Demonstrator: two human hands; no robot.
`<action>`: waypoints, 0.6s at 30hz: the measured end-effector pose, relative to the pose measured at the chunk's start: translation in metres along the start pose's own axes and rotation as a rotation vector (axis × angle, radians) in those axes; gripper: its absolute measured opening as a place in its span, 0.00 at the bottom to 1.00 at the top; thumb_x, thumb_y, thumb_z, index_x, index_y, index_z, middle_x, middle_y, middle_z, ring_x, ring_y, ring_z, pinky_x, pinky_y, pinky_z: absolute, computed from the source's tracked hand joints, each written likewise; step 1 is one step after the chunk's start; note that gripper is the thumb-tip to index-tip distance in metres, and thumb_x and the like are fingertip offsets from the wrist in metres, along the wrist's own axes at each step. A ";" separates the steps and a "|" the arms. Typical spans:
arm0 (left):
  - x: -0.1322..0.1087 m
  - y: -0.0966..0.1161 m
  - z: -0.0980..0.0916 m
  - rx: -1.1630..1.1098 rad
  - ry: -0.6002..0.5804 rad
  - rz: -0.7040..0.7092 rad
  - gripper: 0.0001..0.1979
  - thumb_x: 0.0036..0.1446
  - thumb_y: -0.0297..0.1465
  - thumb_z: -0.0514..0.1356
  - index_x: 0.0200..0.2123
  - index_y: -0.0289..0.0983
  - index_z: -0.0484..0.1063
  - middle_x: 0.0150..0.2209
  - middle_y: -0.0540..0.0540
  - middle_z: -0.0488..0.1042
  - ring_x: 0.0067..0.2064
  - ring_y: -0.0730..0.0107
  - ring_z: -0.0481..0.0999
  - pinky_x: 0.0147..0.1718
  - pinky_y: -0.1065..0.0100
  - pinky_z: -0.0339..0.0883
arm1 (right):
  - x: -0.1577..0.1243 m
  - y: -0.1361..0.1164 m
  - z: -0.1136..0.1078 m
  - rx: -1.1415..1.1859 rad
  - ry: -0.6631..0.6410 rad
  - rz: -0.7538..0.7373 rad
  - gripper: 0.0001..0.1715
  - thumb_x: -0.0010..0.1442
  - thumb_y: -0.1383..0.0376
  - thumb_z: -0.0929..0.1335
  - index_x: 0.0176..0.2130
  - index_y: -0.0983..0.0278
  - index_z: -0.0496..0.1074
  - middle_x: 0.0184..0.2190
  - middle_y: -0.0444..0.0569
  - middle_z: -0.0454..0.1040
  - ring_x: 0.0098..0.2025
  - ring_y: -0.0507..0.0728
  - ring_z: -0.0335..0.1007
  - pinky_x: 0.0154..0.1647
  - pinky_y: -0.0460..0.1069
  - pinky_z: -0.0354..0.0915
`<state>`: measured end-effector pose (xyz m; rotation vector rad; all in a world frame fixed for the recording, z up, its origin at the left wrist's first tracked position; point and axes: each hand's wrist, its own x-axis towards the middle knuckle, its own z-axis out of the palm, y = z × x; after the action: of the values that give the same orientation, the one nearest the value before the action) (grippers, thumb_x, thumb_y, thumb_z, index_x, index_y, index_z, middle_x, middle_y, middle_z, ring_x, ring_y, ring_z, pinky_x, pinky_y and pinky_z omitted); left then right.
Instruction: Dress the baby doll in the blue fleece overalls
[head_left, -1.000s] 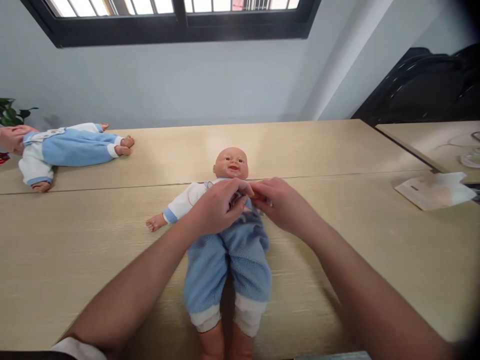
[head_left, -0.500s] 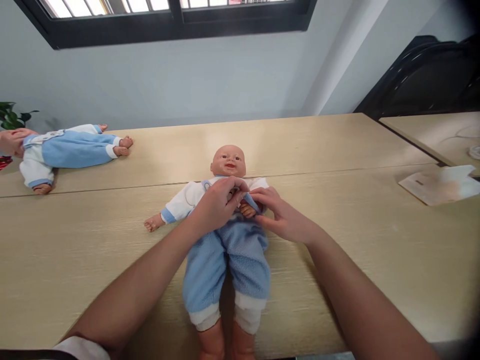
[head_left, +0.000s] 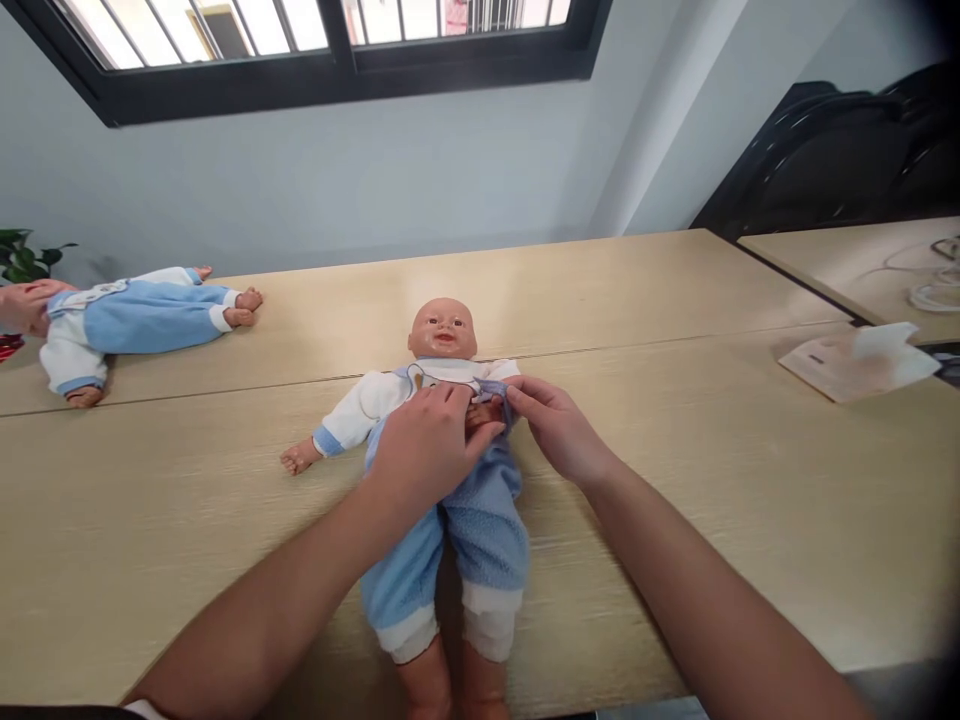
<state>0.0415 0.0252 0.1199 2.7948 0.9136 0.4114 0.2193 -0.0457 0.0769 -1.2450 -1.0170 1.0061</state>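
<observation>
A baby doll (head_left: 444, 330) lies on its back in the middle of the head view, dressed in a white-and-blue top and blue fleece trousers (head_left: 487, 535) with white cuffs. My left hand (head_left: 435, 435) rests over its chest, fingers curled around the doll's small hand, which is partly covered. Between the thumb and fingers of my right hand (head_left: 559, 425) is the blue cuff (head_left: 495, 390) of the sleeve on that bent arm. The doll's other arm (head_left: 352, 415) stretches out to the left on the table.
A second doll (head_left: 157, 315) in similar clothes lies at the far left, near a plant (head_left: 26, 255). A tissue pack (head_left: 855, 362) is on the wooden table (head_left: 660, 370) at right. Black chairs (head_left: 840, 155) stand behind, and a window (head_left: 337, 80) is in the wall.
My left hand has come down from the collar area onto the doll's hand. My right fingers have closed in a pinch on the sleeve cuff. The view has shifted slightly.
</observation>
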 end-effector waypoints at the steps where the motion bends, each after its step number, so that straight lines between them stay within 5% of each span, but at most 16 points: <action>1: 0.000 0.000 0.001 0.023 -0.008 0.009 0.17 0.66 0.46 0.59 0.42 0.37 0.71 0.42 0.39 0.78 0.45 0.51 0.77 0.40 0.58 0.70 | 0.000 -0.002 0.000 -0.028 -0.001 0.001 0.18 0.64 0.49 0.69 0.37 0.60 0.76 0.35 0.45 0.74 0.39 0.56 0.67 0.46 0.51 0.63; 9: 0.000 -0.001 -0.002 0.041 -0.022 0.075 0.14 0.65 0.44 0.59 0.42 0.39 0.71 0.39 0.43 0.79 0.41 0.56 0.79 0.33 0.62 0.67 | 0.002 -0.014 -0.015 -0.201 -0.052 0.025 0.22 0.65 0.48 0.69 0.32 0.62 0.73 0.31 0.44 0.71 0.35 0.55 0.64 0.40 0.51 0.60; 18: -0.001 -0.004 -0.016 0.061 -0.018 0.122 0.10 0.63 0.42 0.60 0.39 0.41 0.71 0.41 0.45 0.76 0.39 0.59 0.77 0.27 0.64 0.62 | 0.001 -0.010 -0.059 -0.175 -0.293 0.215 0.24 0.62 0.46 0.72 0.32 0.65 0.74 0.29 0.44 0.71 0.30 0.51 0.59 0.33 0.48 0.54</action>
<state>0.0336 0.0287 0.1343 2.9147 0.7672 0.3806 0.2770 -0.0602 0.0841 -1.3981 -1.2364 1.3169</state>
